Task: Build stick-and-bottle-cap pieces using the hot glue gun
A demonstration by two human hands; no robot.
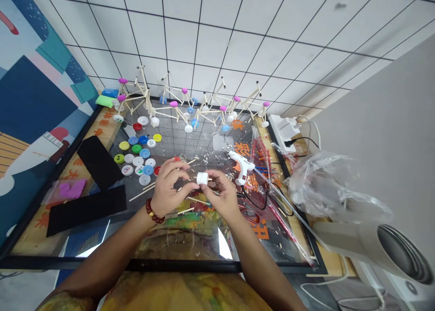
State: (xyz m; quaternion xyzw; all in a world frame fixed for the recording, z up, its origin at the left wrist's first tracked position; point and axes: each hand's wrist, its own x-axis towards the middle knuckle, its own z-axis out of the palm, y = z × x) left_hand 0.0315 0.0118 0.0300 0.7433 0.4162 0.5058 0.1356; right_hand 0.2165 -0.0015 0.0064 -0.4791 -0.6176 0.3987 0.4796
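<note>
Over the middle of the glass-topped table, both my hands meet around a small white bottle cap. My right hand pinches the cap from the right side. My left hand is closed in a pinch just left of it, holding a thin wooden stick whose end meets the cap. A red bead bracelet circles my left wrist. Loose wooden sticks lie on the glass under my hands.
Several coloured bottle caps lie left of my hands. Stick-and-cap bicycle models stand along the far edge. A white glue gun with its cord rests at right, near a power strip, a clear plastic bag and black sheets.
</note>
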